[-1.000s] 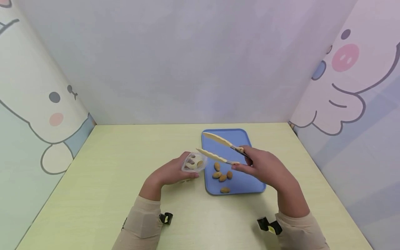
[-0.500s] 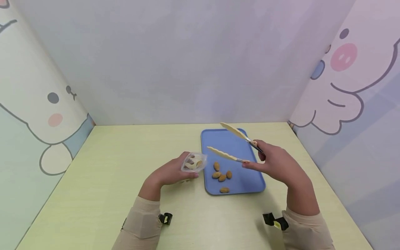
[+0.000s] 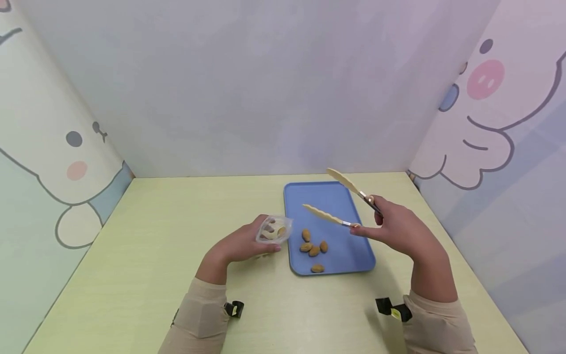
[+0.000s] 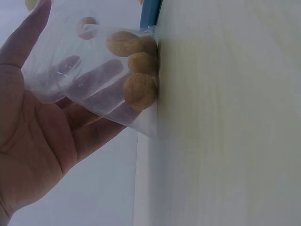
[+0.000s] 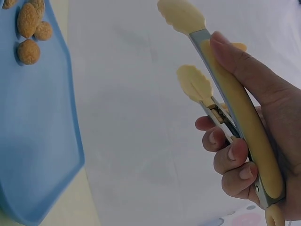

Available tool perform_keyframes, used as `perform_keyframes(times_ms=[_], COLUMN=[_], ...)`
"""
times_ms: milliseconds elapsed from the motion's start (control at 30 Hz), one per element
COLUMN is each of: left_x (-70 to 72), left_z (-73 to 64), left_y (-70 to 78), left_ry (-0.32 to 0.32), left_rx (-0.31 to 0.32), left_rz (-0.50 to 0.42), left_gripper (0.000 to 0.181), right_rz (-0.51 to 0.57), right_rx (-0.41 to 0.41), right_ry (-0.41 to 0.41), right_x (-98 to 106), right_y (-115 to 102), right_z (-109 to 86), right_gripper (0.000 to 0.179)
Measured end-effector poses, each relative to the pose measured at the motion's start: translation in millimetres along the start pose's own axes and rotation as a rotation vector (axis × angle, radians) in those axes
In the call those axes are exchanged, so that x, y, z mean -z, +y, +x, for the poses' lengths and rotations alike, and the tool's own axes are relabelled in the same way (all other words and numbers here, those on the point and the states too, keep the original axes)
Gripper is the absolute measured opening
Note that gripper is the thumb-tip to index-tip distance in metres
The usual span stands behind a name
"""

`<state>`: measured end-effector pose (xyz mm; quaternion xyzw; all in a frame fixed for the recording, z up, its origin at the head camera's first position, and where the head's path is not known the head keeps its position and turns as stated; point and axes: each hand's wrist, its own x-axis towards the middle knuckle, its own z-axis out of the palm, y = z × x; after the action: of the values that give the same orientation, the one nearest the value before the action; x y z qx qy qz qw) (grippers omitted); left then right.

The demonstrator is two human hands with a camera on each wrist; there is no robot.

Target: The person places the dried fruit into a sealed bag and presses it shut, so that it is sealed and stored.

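Note:
My left hand (image 3: 240,244) holds a clear plastic bag (image 3: 286,227) open-mouthed beside the tray's left edge, with thumb and fingers round its sides. In the left wrist view several brown almond-like nuts (image 4: 140,90) lie at the bottom of the bag, which stands on the table. My right hand (image 3: 404,230) grips a pair of tongs (image 5: 242,117) with cream scalloped tips, thumb on one arm and fingers curled round the other. The tongs are spread, with nothing between their tips, above the right part of the blue tray (image 3: 345,253). Several similar nuts (image 3: 314,251) lie on the tray's near left part.
The pale yellow-green table (image 3: 177,211) extends around the tray, back to a plain light wall (image 3: 265,98). Side panels with cartoon animals (image 3: 491,98) flank it. Black wrist-camera mounts (image 3: 393,310) sit at both sleeves.
My right hand has moved right and slightly back with the spread tongs, away from the bag's mouth. My left hand and the bag have stayed in place, and the nuts on the tray look unchanged.

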<state>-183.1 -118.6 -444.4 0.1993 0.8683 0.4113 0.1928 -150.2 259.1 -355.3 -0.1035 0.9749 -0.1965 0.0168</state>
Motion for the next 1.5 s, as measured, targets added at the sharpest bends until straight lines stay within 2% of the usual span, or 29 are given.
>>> perform_keyframes(times_ms=[133,300,367,600,700,1033,1333,1500], left_x=[0.6,0.6,0.6,0.9,1.0,-0.8,-0.2,-0.3], left_z=[-0.1,0.1,0.0,-0.5,-0.6,0.6,0.6,0.8], left_y=[0.7,0.0,0.1,0.9,1.2,1.7,2.1,1.5], left_ry=[0.0,0.002,0.002,-0.002,-0.002,-0.006,-0.004,-0.005], left_rx=[-0.001,-0.001,0.001,0.009,0.009,0.011,0.006,0.004], left_rz=[0.004,0.008,0.006,0.015,0.017,0.012,0.025,0.023], left_gripper=[0.075,0.075,0.075,0.076,0.077,0.075,0.076,0.077], right_rz=[0.006,0.003,-0.001,0.001,-0.009,-0.094,-0.122,-0.117], right_rx=[-0.023,-0.032,-0.031,-0.016,-0.01,-0.043,-0.068,-0.056], right_ry=[-0.022,-0.051,-0.064,-0.117,-0.15,-0.242,-0.284,-0.304], right_x=[-0.3,-1.2,-2.4,-11.4,-15.7,-29.9,-37.2,-39.5], right_y=[3.5,5.6,5.9,4.8,2.9,-0.9,-4.7,-4.5], right_z=[1.8,4.7,5.6,7.6,9.2,15.6,18.5,19.7], right_gripper=[0.075,0.1,0.105,0.083,0.083,0.1,0.101,0.093])
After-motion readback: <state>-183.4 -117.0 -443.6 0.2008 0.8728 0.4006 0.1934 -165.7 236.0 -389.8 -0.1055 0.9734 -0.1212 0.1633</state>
